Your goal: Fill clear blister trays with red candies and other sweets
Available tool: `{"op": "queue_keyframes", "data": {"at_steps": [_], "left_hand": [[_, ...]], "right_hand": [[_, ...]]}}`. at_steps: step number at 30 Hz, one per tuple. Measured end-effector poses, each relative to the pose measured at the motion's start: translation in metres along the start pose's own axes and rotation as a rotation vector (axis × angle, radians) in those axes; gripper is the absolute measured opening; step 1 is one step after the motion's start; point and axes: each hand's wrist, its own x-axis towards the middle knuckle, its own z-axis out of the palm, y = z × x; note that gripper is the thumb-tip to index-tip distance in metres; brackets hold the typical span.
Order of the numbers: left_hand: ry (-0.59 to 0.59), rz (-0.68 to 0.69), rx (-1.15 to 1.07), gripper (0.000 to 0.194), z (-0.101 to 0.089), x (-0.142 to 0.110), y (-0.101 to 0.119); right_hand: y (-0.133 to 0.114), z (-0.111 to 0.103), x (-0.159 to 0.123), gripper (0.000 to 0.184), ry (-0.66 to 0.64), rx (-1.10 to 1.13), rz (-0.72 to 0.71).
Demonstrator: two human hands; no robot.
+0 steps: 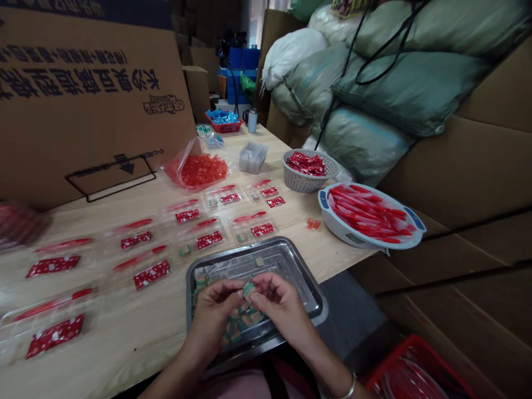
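Above a metal tray (295, 260), my left hand (218, 305) and my right hand (278, 302) meet with fingertips pinched around a small green-and-tan striped block (248, 289). Whether it is one piece or a few pressed together, I cannot tell. More striped blocks (245, 318) lie loose in the tray, mostly towards its left and near side, and a single block (259, 261) sits near the far wall. Beyond the tray, clear plastic boxes (252, 226) stand in rows, several holding a red wrapped stick and a red dotted packet (210, 239).
At the right edge stands an oval basin (353, 238) of red wrapped sticks, with a grey basket (305, 180) of red packets behind. A bag of orange-red pieces (203, 170) and stacked clear boxes (252, 157) are farther back. A large carton (91, 122) borders the left; sacks (366, 144) are piled right.
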Motion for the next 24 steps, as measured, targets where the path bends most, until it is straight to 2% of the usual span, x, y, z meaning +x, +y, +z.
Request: {"op": "queue_keyframes", "data": {"at_steps": [4, 6, 8, 10, 12, 15, 17, 19, 22, 24], "left_hand": [[-0.016, 0.082, 0.018, 0.025, 0.000, -0.005, 0.001], [-0.033, 0.031, -0.023, 0.027, 0.000, -0.007, 0.003], [-0.052, -0.058, -0.095, 0.033, -0.001, -0.008, 0.006], [-0.080, -0.143, -0.136, 0.038, -0.001, -0.008, 0.009], [-0.112, -0.197, -0.124, 0.040, -0.001, -0.007, 0.013], [-0.154, -0.187, -0.058, 0.036, -0.003, -0.002, 0.018], [-0.192, -0.139, 0.031, 0.031, -0.005, 0.001, 0.022], [-0.235, -0.089, 0.154, 0.024, -0.007, 0.003, 0.024], [-0.313, -0.014, 0.297, 0.016, -0.009, 0.004, 0.024], [-0.378, 0.022, 0.326, 0.014, -0.010, 0.003, 0.024]], "right_hand": [[0.006, 0.008, -0.007, 0.007, 0.091, -0.316, -0.273], [0.005, 0.009, -0.011, 0.010, 0.102, -0.473, -0.429], [0.001, 0.008, -0.013, 0.012, 0.062, -0.538, -0.511], [-0.002, 0.004, -0.012, 0.010, 0.002, -0.517, -0.490], [-0.005, -0.002, -0.008, 0.005, -0.072, -0.407, -0.367], [-0.007, -0.015, -0.001, 0.010, -0.199, -0.188, -0.126], [-0.008, -0.022, 0.004, 0.015, -0.267, -0.126, -0.040], [-0.012, -0.025, 0.007, 0.012, -0.320, -0.172, -0.031], [-0.020, -0.023, 0.009, 0.004, -0.381, -0.345, -0.115], [-0.024, -0.021, 0.009, 0.008, -0.394, -0.424, -0.169]]}}
